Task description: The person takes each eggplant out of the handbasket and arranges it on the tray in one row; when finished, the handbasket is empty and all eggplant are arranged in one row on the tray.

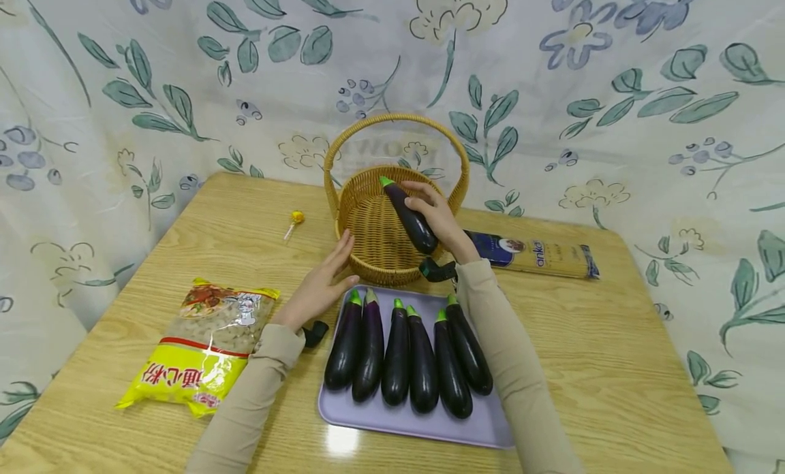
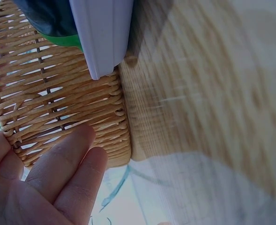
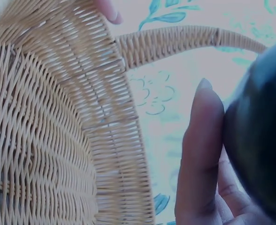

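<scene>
My right hand grips a dark purple eggplant and holds it over the inside of a wicker basket with a hoop handle. In the right wrist view the eggplant fills the right side, beside a finger, with the basket wall below. My left hand rests with straight fingers against the basket's near left wall; the left wrist view shows those fingers on the weave. Several more eggplants lie side by side on a lilac tray in front of the basket.
A yellow bag of pasta lies on the wooden table at the left. A blue spaghetti packet lies right of the basket. A small yellow lollipop sits left of it. Floral cloth hangs behind and at both sides.
</scene>
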`<state>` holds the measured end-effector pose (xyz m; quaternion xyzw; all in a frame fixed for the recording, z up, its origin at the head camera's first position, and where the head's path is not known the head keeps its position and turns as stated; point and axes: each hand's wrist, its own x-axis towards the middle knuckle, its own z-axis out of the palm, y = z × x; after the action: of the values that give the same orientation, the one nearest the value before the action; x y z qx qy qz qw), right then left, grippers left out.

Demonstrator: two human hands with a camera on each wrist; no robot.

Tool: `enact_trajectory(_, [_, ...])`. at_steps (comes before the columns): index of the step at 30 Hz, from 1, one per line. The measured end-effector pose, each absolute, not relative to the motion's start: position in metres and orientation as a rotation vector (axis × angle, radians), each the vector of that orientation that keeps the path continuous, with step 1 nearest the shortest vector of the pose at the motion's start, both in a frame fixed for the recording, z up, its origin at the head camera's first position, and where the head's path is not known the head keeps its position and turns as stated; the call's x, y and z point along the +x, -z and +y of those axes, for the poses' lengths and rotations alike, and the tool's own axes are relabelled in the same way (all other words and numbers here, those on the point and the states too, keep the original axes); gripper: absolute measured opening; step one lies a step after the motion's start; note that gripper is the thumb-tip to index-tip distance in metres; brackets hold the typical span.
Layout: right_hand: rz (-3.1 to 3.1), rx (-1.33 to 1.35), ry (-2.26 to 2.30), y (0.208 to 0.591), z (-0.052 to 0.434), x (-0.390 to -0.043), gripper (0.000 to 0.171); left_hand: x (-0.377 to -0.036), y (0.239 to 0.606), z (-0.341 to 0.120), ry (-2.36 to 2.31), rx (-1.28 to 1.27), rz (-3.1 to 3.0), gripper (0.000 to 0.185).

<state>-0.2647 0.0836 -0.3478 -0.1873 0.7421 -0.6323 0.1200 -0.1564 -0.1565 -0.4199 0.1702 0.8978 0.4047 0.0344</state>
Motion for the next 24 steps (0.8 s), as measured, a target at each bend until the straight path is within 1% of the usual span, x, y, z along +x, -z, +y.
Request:
enact_trajectory(10, [2.062, -0.497, 1.968, 0.346, 0.094, -0.246, 0.045, -0.158, 0.420, -0.155, -1.259, 0.568, 2.768, 0.073])
enact_trajectory(16, [2.113, -0.518, 1.969, 0.350, 0.100, -0.237, 0.049, -0.157, 0.421, -0.156, -1.250, 0.549, 2.760, 0.073])
enact_trajectory(24, [2.113, -0.500, 2.003, 0.353, 0.111, -0.220, 0.046, -0.158, 0.422, -0.157, -1.255, 0.547, 2.746, 0.072])
